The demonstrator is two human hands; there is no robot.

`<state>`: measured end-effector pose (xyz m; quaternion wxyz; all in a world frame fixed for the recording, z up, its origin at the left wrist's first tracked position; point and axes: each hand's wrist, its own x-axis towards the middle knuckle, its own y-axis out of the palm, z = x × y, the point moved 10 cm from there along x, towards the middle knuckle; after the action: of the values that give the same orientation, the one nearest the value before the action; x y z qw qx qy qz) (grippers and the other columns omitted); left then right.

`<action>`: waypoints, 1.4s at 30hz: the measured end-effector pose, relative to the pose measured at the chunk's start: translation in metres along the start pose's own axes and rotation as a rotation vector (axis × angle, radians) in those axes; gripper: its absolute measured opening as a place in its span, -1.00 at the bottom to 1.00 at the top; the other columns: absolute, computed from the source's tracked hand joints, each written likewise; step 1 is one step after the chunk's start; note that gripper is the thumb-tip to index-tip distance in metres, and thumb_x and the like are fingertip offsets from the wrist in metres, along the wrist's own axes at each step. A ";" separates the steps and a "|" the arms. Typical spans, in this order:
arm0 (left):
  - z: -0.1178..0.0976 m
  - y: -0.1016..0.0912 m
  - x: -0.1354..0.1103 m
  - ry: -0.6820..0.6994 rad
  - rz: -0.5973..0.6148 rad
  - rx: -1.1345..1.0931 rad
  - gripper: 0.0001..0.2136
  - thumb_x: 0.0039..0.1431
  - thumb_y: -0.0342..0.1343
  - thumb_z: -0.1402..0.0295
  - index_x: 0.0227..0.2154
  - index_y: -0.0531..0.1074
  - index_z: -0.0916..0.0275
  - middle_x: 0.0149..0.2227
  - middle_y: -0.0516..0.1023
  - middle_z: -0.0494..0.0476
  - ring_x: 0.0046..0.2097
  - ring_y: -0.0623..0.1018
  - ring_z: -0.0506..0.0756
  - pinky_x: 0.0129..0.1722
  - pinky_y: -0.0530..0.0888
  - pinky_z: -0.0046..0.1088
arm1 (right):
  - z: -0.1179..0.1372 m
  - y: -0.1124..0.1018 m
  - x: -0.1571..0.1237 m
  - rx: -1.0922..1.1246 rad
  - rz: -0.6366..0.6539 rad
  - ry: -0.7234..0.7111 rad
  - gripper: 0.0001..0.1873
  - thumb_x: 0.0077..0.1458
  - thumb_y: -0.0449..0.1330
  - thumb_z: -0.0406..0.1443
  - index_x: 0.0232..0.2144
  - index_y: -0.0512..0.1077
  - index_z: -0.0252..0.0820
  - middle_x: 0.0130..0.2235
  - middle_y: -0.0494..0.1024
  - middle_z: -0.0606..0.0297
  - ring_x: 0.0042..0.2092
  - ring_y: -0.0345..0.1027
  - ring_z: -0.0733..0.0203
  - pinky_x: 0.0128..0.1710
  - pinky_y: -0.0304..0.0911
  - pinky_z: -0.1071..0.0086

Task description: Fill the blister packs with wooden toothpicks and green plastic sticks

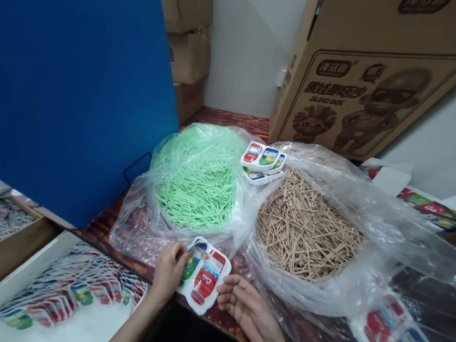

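A white-edged, bottle-shaped packet (207,283) with a red "Cola" print and a green and blue print lies at the table's front edge. My left hand (169,268) pinches its left side between thumb and fingers. At its right edge is my right hand (247,310), palm turned inward, fingers stretched out and holding nothing; the fingertips are at or touching the rim. Just behind stand a clear bag of light green sticks (196,195) and a clear bag of brown sticks (307,229). A small stack of similar packets (262,161) rests between the bags.
A white bin (82,324) at lower left holds rows of packets, beside a cardboard box (4,255) with more. A blue panel (69,76) rises at left. Behind stands a large carton (369,88). Another packet (394,338) lies under plastic at right.
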<state>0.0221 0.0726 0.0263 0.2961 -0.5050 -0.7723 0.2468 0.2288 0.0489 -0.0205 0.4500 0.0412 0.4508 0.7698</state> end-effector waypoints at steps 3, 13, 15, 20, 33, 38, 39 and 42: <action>0.000 -0.003 -0.002 0.004 -0.021 -0.004 -0.77 0.19 0.02 0.23 -0.55 0.34 0.18 -0.51 0.43 0.02 -0.40 0.46 0.10 -0.35 0.35 -0.39 | 0.001 0.001 0.000 0.006 -0.001 -0.005 -0.73 0.07 0.30 -0.26 -0.19 0.47 -0.31 -0.22 0.59 0.07 -0.23 0.49 0.17 -0.17 0.30 0.28; -0.007 -0.012 0.007 0.127 0.005 0.041 -0.76 0.19 0.02 0.26 -0.56 0.38 0.18 -0.53 0.48 0.04 -0.44 0.50 0.09 -0.38 0.38 -0.41 | 0.001 0.002 0.001 0.020 0.015 -0.013 -0.76 0.10 0.27 -0.29 -0.18 0.46 -0.32 -0.21 0.59 0.07 -0.23 0.48 0.19 -0.17 0.30 0.30; -0.010 -0.014 0.010 0.154 0.018 0.040 -0.77 0.21 0.00 0.27 -0.52 0.41 0.19 -0.50 0.50 0.07 -0.41 0.52 0.11 -0.36 0.41 -0.39 | 0.001 0.000 0.001 0.019 0.016 -0.012 -0.77 0.10 0.27 -0.30 -0.18 0.46 -0.31 -0.21 0.59 0.07 -0.23 0.48 0.18 -0.17 0.30 0.29; -0.014 -0.023 0.010 0.200 -0.035 -0.014 -0.80 0.23 -0.01 0.32 -0.33 0.52 0.19 -0.29 0.60 0.16 -0.22 0.57 0.16 -0.17 0.47 -0.28 | 0.000 0.000 0.001 0.019 0.003 -0.010 -0.74 0.07 0.30 -0.27 -0.19 0.47 -0.31 -0.22 0.59 0.06 -0.24 0.49 0.18 -0.18 0.30 0.29; 0.009 -0.037 0.011 -0.366 0.027 -0.717 -0.72 0.02 0.19 0.10 -0.41 0.41 0.25 -0.51 0.46 -0.02 -0.48 0.45 0.03 -0.50 0.39 -0.52 | 0.000 -0.002 -0.003 -0.080 -0.067 -0.033 -0.69 0.06 0.30 -0.20 -0.18 0.47 -0.28 -0.19 0.57 0.07 -0.22 0.45 0.16 -0.19 0.32 0.27; -0.013 -0.026 0.000 -0.415 0.194 -0.808 -0.70 0.01 0.21 0.09 -0.44 0.40 0.25 -0.52 0.43 -0.04 -0.48 0.41 -0.01 -0.51 0.35 -0.57 | 0.031 0.012 -0.010 -0.310 -0.251 -0.232 -0.43 0.02 0.32 -0.08 0.06 0.35 -0.09 0.08 0.43 0.06 -0.07 0.39 0.04 -0.29 0.35 0.30; -0.018 -0.020 -0.003 -0.414 0.233 -0.815 -0.70 0.01 0.21 0.09 -0.45 0.40 0.25 -0.52 0.42 -0.04 -0.48 0.40 -0.01 -0.50 0.34 -0.57 | 0.039 0.021 -0.009 -0.337 -0.247 -0.272 -0.39 0.00 0.33 -0.09 0.09 0.32 -0.07 0.09 0.42 0.08 -0.04 0.38 0.02 -0.25 0.35 0.29; -0.031 -0.004 -0.010 -0.398 0.330 -0.822 -0.71 0.04 0.19 0.10 -0.46 0.39 0.25 -0.52 0.41 -0.04 -0.47 0.40 -0.01 -0.49 0.35 -0.56 | 0.050 0.039 -0.005 -0.450 -0.238 -0.289 -0.56 -0.02 0.34 -0.09 -0.11 0.42 -0.14 -0.14 0.56 0.19 -0.15 0.42 0.08 -0.22 0.32 0.32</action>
<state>0.0446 0.0641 0.0484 -0.1244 -0.6390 -0.7570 0.0568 0.2297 0.0706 0.0394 0.5945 -0.0033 0.2017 0.7784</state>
